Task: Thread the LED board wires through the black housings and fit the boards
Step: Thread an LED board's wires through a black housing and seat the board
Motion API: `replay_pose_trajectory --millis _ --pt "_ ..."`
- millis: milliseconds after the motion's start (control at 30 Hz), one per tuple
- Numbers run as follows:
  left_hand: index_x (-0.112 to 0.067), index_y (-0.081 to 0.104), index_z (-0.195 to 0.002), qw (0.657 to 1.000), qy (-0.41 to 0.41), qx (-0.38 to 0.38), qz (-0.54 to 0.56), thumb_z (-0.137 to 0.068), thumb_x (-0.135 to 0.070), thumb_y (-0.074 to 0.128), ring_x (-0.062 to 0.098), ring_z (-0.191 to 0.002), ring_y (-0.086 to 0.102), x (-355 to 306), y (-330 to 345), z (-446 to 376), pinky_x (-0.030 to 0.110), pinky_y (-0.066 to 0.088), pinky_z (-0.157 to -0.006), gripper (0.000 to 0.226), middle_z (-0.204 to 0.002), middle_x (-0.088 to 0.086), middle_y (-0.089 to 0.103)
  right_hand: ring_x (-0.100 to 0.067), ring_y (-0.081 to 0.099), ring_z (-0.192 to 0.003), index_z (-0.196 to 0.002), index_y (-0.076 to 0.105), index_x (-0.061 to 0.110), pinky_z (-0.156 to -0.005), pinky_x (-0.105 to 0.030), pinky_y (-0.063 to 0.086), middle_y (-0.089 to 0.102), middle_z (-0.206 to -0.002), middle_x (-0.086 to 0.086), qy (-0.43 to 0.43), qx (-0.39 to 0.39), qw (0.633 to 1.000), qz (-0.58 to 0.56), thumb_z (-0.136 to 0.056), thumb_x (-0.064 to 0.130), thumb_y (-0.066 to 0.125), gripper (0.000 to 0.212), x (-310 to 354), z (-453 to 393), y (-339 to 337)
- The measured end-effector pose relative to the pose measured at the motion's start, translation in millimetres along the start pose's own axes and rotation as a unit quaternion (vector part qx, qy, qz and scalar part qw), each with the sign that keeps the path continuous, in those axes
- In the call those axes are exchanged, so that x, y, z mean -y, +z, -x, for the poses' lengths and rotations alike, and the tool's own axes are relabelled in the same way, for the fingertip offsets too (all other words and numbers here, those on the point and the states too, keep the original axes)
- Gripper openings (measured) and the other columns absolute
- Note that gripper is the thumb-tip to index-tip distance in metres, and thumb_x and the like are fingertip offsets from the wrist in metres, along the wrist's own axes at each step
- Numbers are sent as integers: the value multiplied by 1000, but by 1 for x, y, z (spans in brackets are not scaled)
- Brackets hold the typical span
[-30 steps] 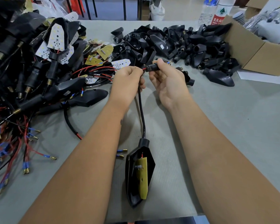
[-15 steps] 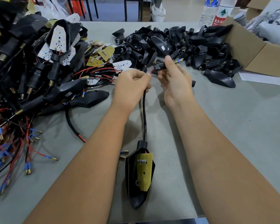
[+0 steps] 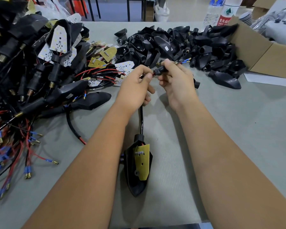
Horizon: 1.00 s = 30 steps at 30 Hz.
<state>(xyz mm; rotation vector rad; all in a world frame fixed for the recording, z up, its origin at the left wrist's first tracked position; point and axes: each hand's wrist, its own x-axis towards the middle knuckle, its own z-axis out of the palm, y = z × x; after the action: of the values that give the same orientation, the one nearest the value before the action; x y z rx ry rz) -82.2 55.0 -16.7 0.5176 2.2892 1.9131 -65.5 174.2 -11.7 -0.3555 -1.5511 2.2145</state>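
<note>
A black arrow-shaped housing lies on the table between my forearms, with a yellow LED board sitting tilted in it. Its black sleeved wire runs up into my left hand, which grips it. My right hand pinches a small black tube piece on the red and black wire. The wire ends with blue and brass terminals stick out past my right fingers.
Empty black housings are heaped at the back centre. A pile of wired housings and boards fills the left, with loose terminals near the left front edge. A cardboard box and two bottles stand at the back right.
Both hands have risen slightly and moved apart a little. The wire terminals have come further out through the small black piece in my right hand. The housing was dragged a little.
</note>
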Motion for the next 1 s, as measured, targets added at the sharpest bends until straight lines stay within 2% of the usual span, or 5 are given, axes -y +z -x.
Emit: replay_pose_trajectory --millis 200,333,500,767,1000 --pt "-21 55 -101 993 -103 -4 57 -100 -13 36 8 -36 31 -5 -2 -7 17 23 -38 21 -58 3 59 -12 52 -57 -95 66 13 -55 -23 45 60 -86 -9 -10 -39 999 -14 -104 26 41 30 1 -1 1" --pt "-15 57 -119 987 -129 -6 100 -98 -13 33 10 -39 25 -8 -3 -7 16 19 -38 32 -55 5 56 -9 47 -61 -83 71 21 -55 -19 40 57 -70 7 -39 -108 992 48 -101 24 47 31 -1 -2 -1" --pt "-13 54 -129 984 -152 -6 90 -100 -14 33 10 -34 25 -11 -1 -9 15 18 -37 36 -58 8 50 -8 48 -53 -78 68 11 -53 -18 45 55 -63 3 -66 -151 986 22 -99 15 54 25 -2 -6 -5" --pt "-25 58 -104 986 -143 75 51 -104 -39 33 8 -37 23 -4 -8 -8 16 17 -38 28 -45 -4 39 -9 51 -48 -77 63 7 -51 -20 49 54 -61 -1 -81 -149 985 25 -101 12 49 27 -7 -8 -4" --pt "-18 52 -97 991 -111 63 44 -95 -6 37 8 -38 22 -1 -7 -8 17 17 -36 19 -44 -4 39 -15 55 -62 -78 61 11 -53 -21 49 58 -70 -4 -93 -119 985 85 -96 13 54 20 -2 -4 -2"
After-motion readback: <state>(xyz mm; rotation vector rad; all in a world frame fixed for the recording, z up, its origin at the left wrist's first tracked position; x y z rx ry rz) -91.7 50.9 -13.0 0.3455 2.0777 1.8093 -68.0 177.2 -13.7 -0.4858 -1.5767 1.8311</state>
